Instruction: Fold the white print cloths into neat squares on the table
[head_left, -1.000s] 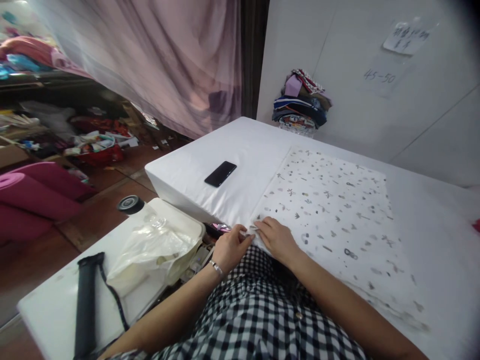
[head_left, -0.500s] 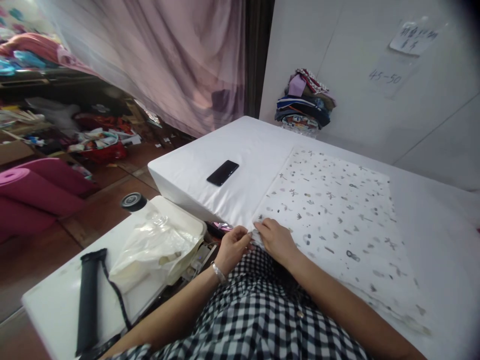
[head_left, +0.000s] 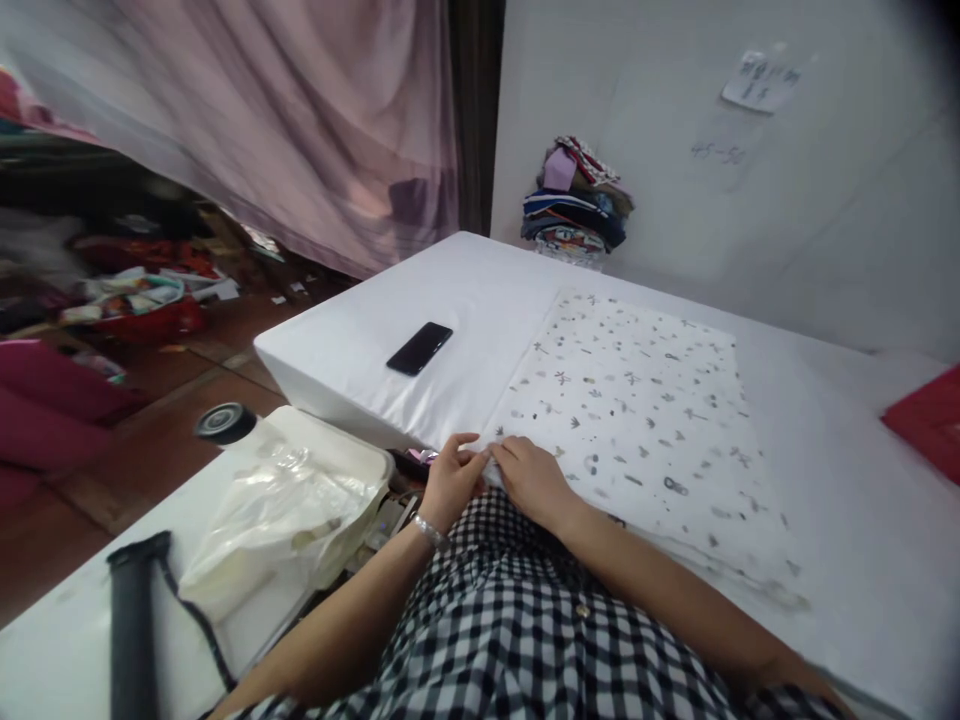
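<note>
A white cloth printed with small grey and beige motifs lies flat on the white-covered table. Its near left corner is at the table's front edge, close against my body. My left hand pinches the cloth at that corner, with thumb and index finger close together. Right beside it, my right hand grips the same corner, fingers bent down over the edge. The fingertips of both hands nearly meet, and the bit of cloth between them is mostly hidden. Further back on the table, left of the cloth, rests a black phone.
At my left stands a white side table bearing a clear plastic bag and a dark tube-shaped piece with a strap. Folded clothes are stacked by the wall. A pink curtain hangs behind; something red appears far right.
The view has turned to the right, so everything sits further left and a red object shows at the right edge. My left hand's index finger has lifted and reached over the cloth corner.
</note>
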